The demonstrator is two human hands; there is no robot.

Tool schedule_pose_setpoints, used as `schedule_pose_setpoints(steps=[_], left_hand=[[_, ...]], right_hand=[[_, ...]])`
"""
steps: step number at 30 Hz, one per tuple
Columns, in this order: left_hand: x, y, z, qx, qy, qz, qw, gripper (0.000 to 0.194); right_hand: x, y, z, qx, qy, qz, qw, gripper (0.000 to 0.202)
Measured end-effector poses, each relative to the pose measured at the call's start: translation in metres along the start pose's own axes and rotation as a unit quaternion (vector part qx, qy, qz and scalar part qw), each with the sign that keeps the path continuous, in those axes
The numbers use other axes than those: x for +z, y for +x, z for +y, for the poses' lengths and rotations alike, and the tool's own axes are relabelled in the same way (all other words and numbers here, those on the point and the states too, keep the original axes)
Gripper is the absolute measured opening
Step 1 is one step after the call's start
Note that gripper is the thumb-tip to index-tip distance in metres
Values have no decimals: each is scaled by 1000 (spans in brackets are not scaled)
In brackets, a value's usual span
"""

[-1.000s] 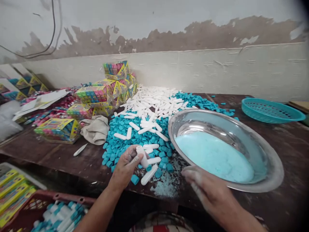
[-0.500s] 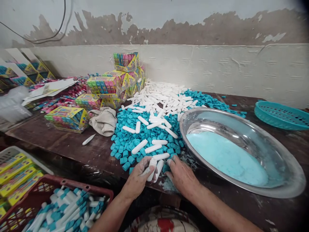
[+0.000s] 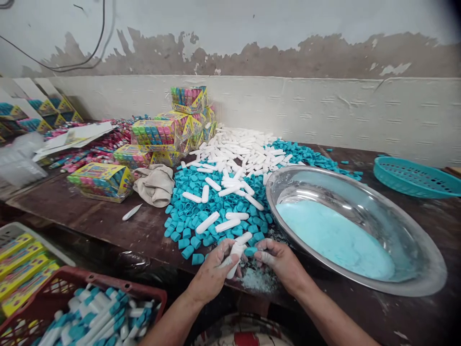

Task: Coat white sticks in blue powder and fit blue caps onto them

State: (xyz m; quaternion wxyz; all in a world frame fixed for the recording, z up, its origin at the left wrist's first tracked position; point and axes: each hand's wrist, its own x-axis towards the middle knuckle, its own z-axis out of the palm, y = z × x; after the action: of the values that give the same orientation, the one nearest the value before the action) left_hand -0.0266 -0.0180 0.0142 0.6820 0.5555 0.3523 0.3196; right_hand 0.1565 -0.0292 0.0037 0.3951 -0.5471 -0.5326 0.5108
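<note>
At the table's near edge, my left hand (image 3: pixel 213 272) is closed around white plastic tubes (image 3: pixel 236 253); how many is partly hidden by the fingers. My right hand (image 3: pixel 280 263) pinches a teal cap (image 3: pixel 250 251) between thumb and fingers, close beside the tubes' upper part. Just beyond both hands spreads a heap of teal caps (image 3: pixel 187 211), with several loose white tubes (image 3: pixel 208 222) lying on it. To the right of my right hand stands a wide steel basin (image 3: pixel 428 283) containing light blue powder (image 3: pixel 334 240). Some powder (image 3: pixel 257 280) is spilled on the table below my hands.
A red crate (image 3: pixel 72 275) of capped tubes sits low at left. Packed display boxes (image 3: pixel 103 180), a crumpled cloth (image 3: pixel 154 185) and a white pointed scoop-like piece (image 3: pixel 132 212) lie left of the caps. White tubes (image 3: pixel 248 144) pile up behind; a teal basket (image 3: pixel 414 178) is far right.
My right hand has lifted a teal cap from the heap's near edge and brought it beside the tubes. My left hand keeps hold of the tubes. The view has tilted slightly up.
</note>
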Motion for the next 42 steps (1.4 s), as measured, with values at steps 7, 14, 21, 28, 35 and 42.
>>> schedule_pose_setpoints(steps=[7, 14, 21, 28, 35, 42], left_hand=[[11, 6, 3, 7, -7, -32, 999, 25], [14, 11, -3, 1, -2, -35, 999, 26], [18, 16, -6, -6, -15, -30, 999, 36], [20, 16, -10, 9, 7, -25, 1000, 30], [21, 8, -1, 16, 123, -47, 991, 19], [22, 6, 7, 66, 273, -63, 958, 12]], right_hand=[[-2, -11, -4, -42, 141, -33, 989, 33], [-11, -15, -8, -103, -12, 12, 994, 26], [-12, -15, -9, -96, -74, 70, 990, 19], [-18, -26, -14, -125, -188, 8, 974, 17], [-15, -33, -9, -17, 64, 75, 995, 22], [-17, -35, -10, 6, 32, -5, 999, 20]])
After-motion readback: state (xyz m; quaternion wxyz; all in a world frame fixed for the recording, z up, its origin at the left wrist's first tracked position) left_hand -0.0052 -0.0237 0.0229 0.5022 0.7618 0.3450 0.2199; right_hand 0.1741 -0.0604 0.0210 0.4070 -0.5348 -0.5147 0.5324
